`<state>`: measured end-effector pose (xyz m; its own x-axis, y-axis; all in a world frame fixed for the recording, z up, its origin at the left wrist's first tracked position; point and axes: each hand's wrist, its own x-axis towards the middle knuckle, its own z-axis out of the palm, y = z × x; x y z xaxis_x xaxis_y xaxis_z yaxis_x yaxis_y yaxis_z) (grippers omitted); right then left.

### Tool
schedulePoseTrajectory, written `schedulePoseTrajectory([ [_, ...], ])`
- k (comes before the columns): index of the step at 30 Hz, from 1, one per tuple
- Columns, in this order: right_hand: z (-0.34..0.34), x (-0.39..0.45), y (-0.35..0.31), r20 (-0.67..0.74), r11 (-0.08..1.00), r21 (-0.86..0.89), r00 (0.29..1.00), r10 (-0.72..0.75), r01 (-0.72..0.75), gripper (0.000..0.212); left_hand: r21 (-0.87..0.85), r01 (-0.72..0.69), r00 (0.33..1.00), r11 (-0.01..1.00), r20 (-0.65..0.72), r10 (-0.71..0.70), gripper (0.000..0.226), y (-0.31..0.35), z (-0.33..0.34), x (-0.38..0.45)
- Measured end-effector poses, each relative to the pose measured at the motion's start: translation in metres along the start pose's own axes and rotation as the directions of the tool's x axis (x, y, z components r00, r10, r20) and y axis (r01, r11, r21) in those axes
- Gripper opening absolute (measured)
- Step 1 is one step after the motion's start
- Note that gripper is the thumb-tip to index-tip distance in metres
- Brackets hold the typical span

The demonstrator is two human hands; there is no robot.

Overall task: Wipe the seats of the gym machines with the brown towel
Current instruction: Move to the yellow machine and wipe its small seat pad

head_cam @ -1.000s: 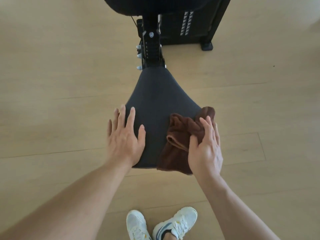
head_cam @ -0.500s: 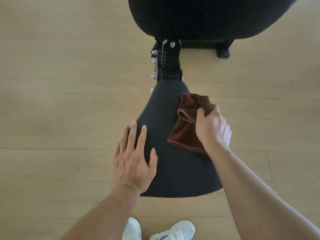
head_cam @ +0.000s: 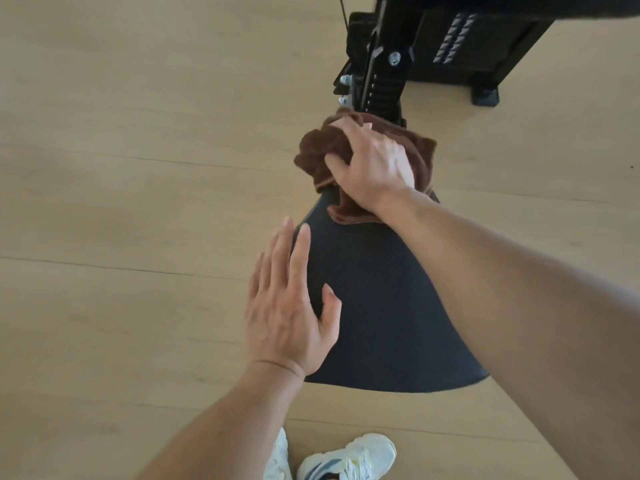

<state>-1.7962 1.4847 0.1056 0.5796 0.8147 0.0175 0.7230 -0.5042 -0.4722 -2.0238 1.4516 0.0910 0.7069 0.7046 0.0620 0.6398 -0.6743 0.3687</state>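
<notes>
A black padded seat [head_cam: 381, 299] widens toward me from a narrow far end. The brown towel [head_cam: 320, 152] is bunched on that narrow far end, hanging a little over the left and right edges. My right hand [head_cam: 374, 164] presses down on the towel with fingers curled into it. My left hand [head_cam: 291, 306] lies flat on the seat's left edge, fingers together and pointing away from me, holding nothing.
Beyond the seat, the black adjustment post [head_cam: 384, 81] with bolts rises to the machine frame. A black weight stack housing [head_cam: 467, 46] and its foot [head_cam: 486, 97] stand at the top right. Light wooden floor [head_cam: 138, 168] surrounds the seat. My white sneakers [head_cam: 343, 459] are below.
My right hand has pushed the towel from the seat's near right edge up to the narrow far end by the post. My left hand stays flat on the left edge.
</notes>
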Motion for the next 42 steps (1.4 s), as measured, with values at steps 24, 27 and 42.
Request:
schedulePoseTrajectory([
  [24,0.005,-0.159,-0.095,0.33,0.946,0.323,0.933,-0.141,0.029,0.031,-0.433,0.855,0.431,0.285,0.288,-0.855,0.044,-0.053,-0.018,-0.108],
  [27,0.005,-0.192,-0.085,0.335,0.954,0.27,0.916,-0.221,0.131,0.048,-0.311,0.828,0.555,0.466,0.341,-0.759,0.042,-0.059,-0.025,-0.141],
  [42,-0.053,-0.285,-0.009,0.021,0.581,0.286,0.612,0.791,-0.762,0.062,-0.342,0.752,0.634,0.563,0.607,-0.479,0.023,-0.024,-0.088,-0.213],
])
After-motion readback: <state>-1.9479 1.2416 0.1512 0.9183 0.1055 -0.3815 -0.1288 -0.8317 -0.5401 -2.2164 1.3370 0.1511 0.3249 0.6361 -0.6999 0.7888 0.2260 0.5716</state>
